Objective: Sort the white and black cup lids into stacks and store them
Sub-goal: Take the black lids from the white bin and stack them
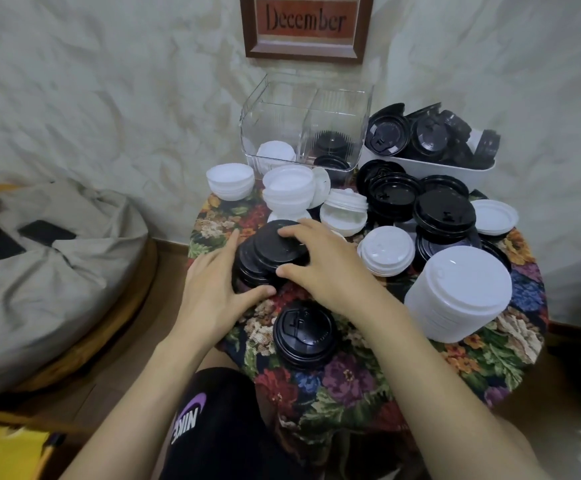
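Both hands are wrapping around the slumping stack of black lids (264,261), which is sitting mid-frame on the floral table (351,375). The left hand (212,289) is cupping its left side, thumb hooking the bottom edge. The right hand (327,271) is draping over the top with fingers spread, thumb pressing the front. I'm guessing these are feather-light, thin and slick, so they'll be sliding apart easily. Squeezing the rims from both sides probably beats grabbing the top.
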`<move>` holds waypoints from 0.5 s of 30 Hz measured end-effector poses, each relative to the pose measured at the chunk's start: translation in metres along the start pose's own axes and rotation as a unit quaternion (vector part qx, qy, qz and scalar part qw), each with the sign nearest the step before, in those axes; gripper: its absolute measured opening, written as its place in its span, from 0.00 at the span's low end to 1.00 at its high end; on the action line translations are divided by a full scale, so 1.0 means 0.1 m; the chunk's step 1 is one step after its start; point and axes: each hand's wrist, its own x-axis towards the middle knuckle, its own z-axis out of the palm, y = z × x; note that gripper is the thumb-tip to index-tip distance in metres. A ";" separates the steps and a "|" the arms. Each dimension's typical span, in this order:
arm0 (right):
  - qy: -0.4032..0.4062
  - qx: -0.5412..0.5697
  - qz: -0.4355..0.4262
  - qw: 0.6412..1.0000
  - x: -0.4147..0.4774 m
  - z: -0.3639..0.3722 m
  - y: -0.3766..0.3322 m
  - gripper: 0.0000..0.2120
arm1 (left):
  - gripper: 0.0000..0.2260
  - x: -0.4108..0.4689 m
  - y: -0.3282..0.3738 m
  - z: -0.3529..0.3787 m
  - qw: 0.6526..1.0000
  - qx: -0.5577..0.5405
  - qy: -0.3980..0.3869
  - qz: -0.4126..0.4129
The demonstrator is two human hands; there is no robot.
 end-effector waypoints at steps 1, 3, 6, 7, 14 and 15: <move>-0.019 -0.023 -0.001 1.000 0.05 0.02 -0.02 0.29 | 0.55 0.00 -0.02 0.01 1.000 -0.003 -0.003 -0.006; -0.056 -0.047 0.002 0.997 0.13 0.06 -0.04 0.28 | 0.56 0.01 -0.06 0.02 1.000 -0.012 -0.009 -0.010; -0.063 -0.048 -0.004 0.997 0.16 0.13 -0.03 0.25 | 0.53 0.01 -0.08 0.01 0.999 -0.031 -0.009 0.003; -0.059 -0.042 -0.009 0.997 0.15 0.15 -0.02 0.24 | 0.52 0.01 -0.07 -0.01 0.999 -0.033 -0.007 0.010; -0.064 -0.024 -0.015 0.998 0.14 0.19 0.04 0.24 | 0.36 -0.02 -0.10 -0.08 0.994 -0.109 0.008 0.030; -0.062 -0.018 -0.010 0.998 0.15 0.20 0.06 0.25 | 0.36 -0.02 -0.10 -0.08 0.993 -0.113 0.011 0.027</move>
